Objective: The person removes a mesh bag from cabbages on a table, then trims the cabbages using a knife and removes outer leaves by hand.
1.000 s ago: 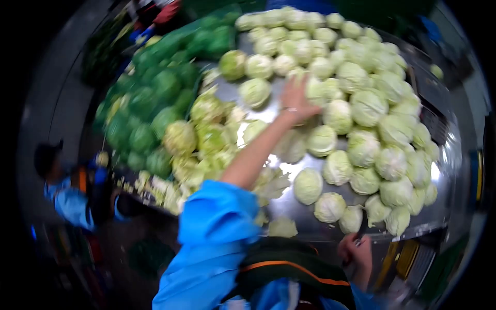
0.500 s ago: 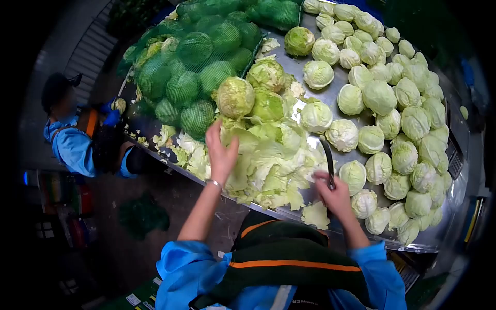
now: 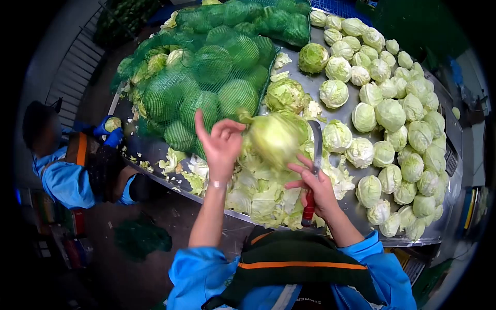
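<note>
A pale green cabbage (image 3: 273, 140), smeared by motion, is between my two hands above a heap of loose cabbage leaves (image 3: 263, 199). To its left my left hand (image 3: 222, 144) is open with fingers spread; whether a fingertip touches the cabbage I cannot tell. My right hand (image 3: 321, 191) holds a curved knife (image 3: 309, 206) by its red handle, blade pointing away from me. Some fingers of that hand stretch toward the cabbage's lower right side. Behind lies an untrimmed cabbage (image 3: 285, 95) with loose outer leaves.
Green net sacks of cabbages (image 3: 212, 64) cover the table's far left. Many trimmed cabbages (image 3: 390, 114) fill the right of the metal table (image 3: 343, 204). At left, a co-worker (image 3: 70, 165) in blue gloves holds a cabbage. Dark netting (image 3: 142, 237) lies on the floor.
The cabbage on the near side of the sacks has come toward me, between my hands. My left hand has risen slightly; the knife hand has moved left and its blade now stands upright.
</note>
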A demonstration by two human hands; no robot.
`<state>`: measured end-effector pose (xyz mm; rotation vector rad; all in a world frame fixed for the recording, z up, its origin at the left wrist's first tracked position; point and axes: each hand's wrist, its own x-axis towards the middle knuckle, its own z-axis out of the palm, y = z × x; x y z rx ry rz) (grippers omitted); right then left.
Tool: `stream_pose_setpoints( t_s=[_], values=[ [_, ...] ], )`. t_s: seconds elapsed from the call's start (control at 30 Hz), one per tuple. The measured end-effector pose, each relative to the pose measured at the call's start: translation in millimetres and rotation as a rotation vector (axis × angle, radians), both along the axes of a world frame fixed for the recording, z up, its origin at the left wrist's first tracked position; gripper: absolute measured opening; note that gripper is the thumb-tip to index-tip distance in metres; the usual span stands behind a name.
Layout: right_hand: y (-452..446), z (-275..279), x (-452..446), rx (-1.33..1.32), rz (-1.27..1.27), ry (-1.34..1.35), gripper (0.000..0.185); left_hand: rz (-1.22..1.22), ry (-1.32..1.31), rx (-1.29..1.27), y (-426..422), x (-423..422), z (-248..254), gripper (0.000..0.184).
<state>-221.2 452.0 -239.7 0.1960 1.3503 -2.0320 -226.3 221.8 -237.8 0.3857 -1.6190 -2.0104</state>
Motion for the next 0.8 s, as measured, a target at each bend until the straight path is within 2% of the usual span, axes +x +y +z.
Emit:
stream_pose_setpoints(
  t_s=[0.03,0.07,0.1,0.2,0.27,0.3,0.33,0.43,0.47,0.57,0.73,0.8],
  values=[
    [-3.2,2.3,1.6,-0.100,-0.012,-0.077,0.046,-0.148,0.237,-0.219,10.7,19.3,6.9,0.109],
    [1.8,-10.5,2.4,-0.225,0.000,-0.250,0.053,-0.212,0.186,-0.325,17.5,34.6,10.0,0.107],
    [6.7,-23.6,11.4,-0.179,-0.012,-0.224,0.054,-0.272,0.128,-0.422,25.1,48.3,8.5,0.105],
    [15.1,-43.3,37.6,-0.038,-0.031,-0.138,0.053,-0.265,-0.296,-0.542,39.7,64.6,-31.7,0.105],
    [24.3,-50.6,40.9,0.085,-0.017,-0.098,0.052,-0.222,-0.314,-0.759,38.7,66.2,-62.4,0.101],
    [24.2,-49.8,37.1,0.110,-0.054,-0.050,0.049,-0.202,-0.311,-0.876,38.2,62.6,-62.2,0.100],
    [24.2,-49.0,33.2,0.136,-0.090,-0.001,0.046,-0.242,-0.456,-0.542,40.8,65.9,-57.8,0.101],
    [30.6,-34.6,21.6,0.209,0.014,0.119,0.042,-0.211,-0.446,-1.003,55.8,57.5,-37.6,0.106],
    [28.0,-30.2,23.3,0.189,-0.036,0.120,0.040,-0.216,-0.362,-1.059,63.5,46.4,-33.2,0.107],
    [32.5,-43.9,34.8,0.265,-0.134,0.128,0.041,-0.483,-0.485,-1.178,97.0,39.2,-55.9,0.102],
    [76.3,-53.0,57.0,0.311,-0.138,0.064,0.039,-0.316,-0.233,-1.066,93.1,82.1,-79.5,0.095],
    [84.0,-61.9,70.1,0.270,-0.138,0.053,0.037,-0.231,-0.272,-0.910,98.3,101.8,-83.0,0.094]
  ],
)
